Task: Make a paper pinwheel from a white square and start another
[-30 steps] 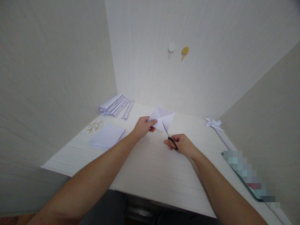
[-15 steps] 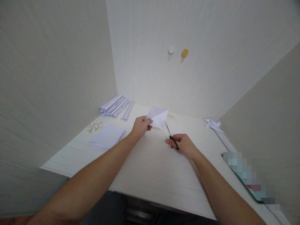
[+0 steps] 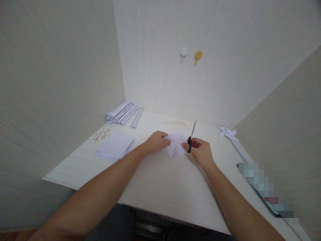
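Note:
A white paper square (image 3: 177, 136) with crease lines is held in front of me above the table. My left hand (image 3: 158, 142) pinches its left side between thumb and fingers. My right hand (image 3: 200, 150) keeps black-handled scissors (image 3: 190, 144) in its grip, the blades pointing up and away from the paper. The right thumb and fingertips also touch the paper's right edge. To the left lies a stack of white paper sheets (image 3: 114, 145).
Rolled paper tubes (image 3: 122, 113) lie at the back left, with a pile of small pins (image 3: 101, 135) in front. A paper pinwheel (image 3: 227, 132) on a stick sits at the right, beyond a blurred flat device (image 3: 258, 187). Two hooks (image 3: 198, 55) hang on the back wall.
The paper has come lower and nearer and has been turned. My right hand has moved up to its edge, and the scissor blades have swung away from the paper to point upward.

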A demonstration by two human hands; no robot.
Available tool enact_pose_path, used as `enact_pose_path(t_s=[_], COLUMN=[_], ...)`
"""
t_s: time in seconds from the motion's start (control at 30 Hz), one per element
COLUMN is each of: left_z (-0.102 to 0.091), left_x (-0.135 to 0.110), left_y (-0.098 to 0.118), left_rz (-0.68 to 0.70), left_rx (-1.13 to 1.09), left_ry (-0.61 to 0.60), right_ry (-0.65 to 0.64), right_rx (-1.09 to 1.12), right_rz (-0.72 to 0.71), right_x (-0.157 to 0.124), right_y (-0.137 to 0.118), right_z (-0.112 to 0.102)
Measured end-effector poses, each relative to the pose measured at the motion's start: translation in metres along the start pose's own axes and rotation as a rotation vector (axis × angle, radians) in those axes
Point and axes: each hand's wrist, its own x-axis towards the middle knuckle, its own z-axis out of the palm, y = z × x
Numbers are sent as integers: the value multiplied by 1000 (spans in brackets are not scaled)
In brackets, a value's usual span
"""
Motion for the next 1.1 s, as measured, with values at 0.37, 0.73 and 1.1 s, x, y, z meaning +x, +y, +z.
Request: enact_pose_path(t_s=[0.37,0.73,1.1], left_z=[7,11,13], left_x=[1,5,3], left_y=[6,-3,3], left_rz=[-109,-65,-85], left_rx=[-236,-190,-194], left_ry=[-110,-37,37], right_ry=[229,71,-4], right_rx=[164,207,111], right_rz=[-15,79,117], right_x=[-1,-5,1], right_y=[-7,-8,0], right_z=[1,12,7])
